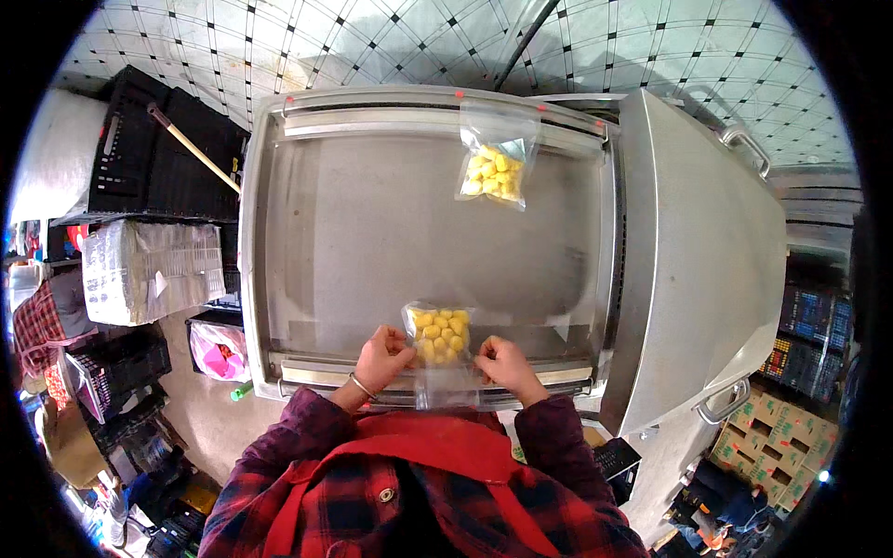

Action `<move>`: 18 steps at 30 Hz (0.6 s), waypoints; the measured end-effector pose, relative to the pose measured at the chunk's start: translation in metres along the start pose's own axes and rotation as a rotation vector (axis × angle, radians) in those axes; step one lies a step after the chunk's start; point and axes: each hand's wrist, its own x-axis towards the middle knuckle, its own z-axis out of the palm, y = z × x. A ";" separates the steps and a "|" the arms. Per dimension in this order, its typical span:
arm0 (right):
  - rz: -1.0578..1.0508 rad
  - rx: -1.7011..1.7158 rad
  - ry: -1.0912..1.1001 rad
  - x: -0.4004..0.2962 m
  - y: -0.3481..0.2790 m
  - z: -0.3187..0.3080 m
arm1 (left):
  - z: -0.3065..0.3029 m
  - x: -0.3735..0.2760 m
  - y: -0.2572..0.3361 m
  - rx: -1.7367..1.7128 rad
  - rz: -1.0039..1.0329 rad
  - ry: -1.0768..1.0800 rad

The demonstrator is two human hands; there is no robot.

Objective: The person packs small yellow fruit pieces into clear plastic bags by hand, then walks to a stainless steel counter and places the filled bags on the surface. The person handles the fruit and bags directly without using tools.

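Note:
Two clear plastic bags of round yellow pieces lie in a double-chamber vacuum sealer with a metal bed (391, 230). The near bag (439, 335) lies at the front edge, its open-looking end spread over the front sealing bar (314, 371) towards me. My left hand (384, 359), with a bangle at the wrist, pinches the left edge of this bag. On its right edge, my right hand (504, 363) has its fingers curled and grips the plastic. At the back, the far bag (492, 171) lies with its flat end across the back bar (349, 125), out of reach of both hands.
A heavy metal lid (704, 265) with handles stands to the right of the bed. To the left are black crates (167, 153), a wooden stick (195, 150) and a plastic-wrapped white crate (153, 272). Patterned cardboard boxes (774, 446) and a person (739, 506) are at lower right.

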 end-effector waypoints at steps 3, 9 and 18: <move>-0.041 0.078 0.078 0.001 0.004 0.011 | 0.001 0.002 0.003 0.052 -0.006 0.034; 0.125 0.773 -0.075 0.001 -0.029 0.010 | 0.002 0.001 0.011 -0.623 -0.248 -0.086; 0.079 1.151 -0.112 0.023 -0.057 0.001 | -0.008 0.002 0.042 -0.138 0.303 0.043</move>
